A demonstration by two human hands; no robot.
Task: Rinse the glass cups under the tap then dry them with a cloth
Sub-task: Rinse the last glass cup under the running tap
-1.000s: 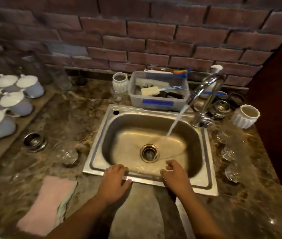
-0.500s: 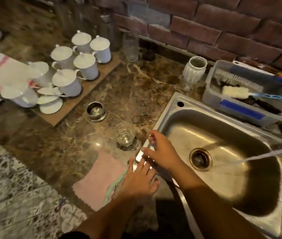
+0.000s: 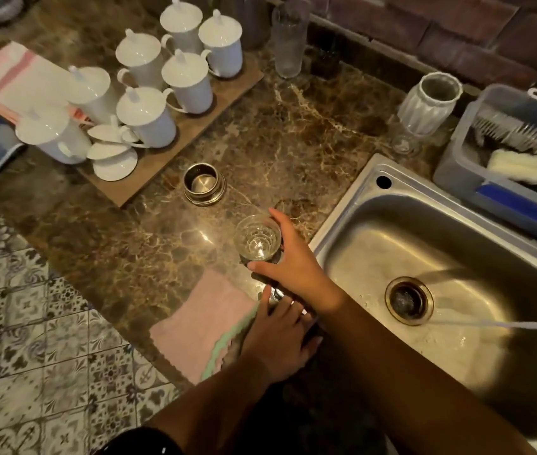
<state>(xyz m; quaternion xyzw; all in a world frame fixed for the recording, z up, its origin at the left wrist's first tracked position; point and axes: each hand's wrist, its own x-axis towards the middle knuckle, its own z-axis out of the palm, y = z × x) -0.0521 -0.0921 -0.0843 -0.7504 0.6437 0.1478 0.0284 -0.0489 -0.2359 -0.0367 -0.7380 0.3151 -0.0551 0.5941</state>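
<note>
Obs.: right hand [image 3: 288, 261] reached across the body and grasped the glass cup [image 3: 257, 238], index finger over the far side and thumb on the near side. The cup sat upright just left of the sink [image 3: 342, 224], on the bench [image 3: 293, 142] or barely off it; I could not tell which. The left hand [image 3: 277, 336] lay flat and released on the bench edge, beside the pink cloth [image 3: 204, 320].

Judgement: the step was picking up the cup for rinsing. The hold should probably sit lower on the wall, as wet glass slips. The cup should clear the sink rim, then tilt under the stream of water [image 3: 523, 324] so that the inside floods.

Writing: none readable. The blue strip [image 3: 520, 205] on the grey tub [image 3: 457, 165] looked blank.
</note>
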